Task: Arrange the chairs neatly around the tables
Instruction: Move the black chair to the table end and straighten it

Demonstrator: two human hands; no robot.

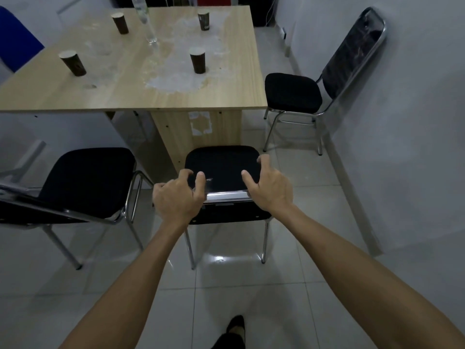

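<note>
Below, a dark shoe (236, 324) on pale tiles. Ahead, left hand (177, 197) and right hand (268, 188) spread, fingers curled above the chrome top rail of the middle chair (222, 162), not clearly gripping. Just beyond the fingertips, the table (141, 96). Probably mid-placement; next: clasp the rail, push straight under.

Head-height view, steeply down, over table (176, 96)

Pale lettering runs down the side of the far right paper cup (203, 20), too blurred to read. No other text can be read.
</note>
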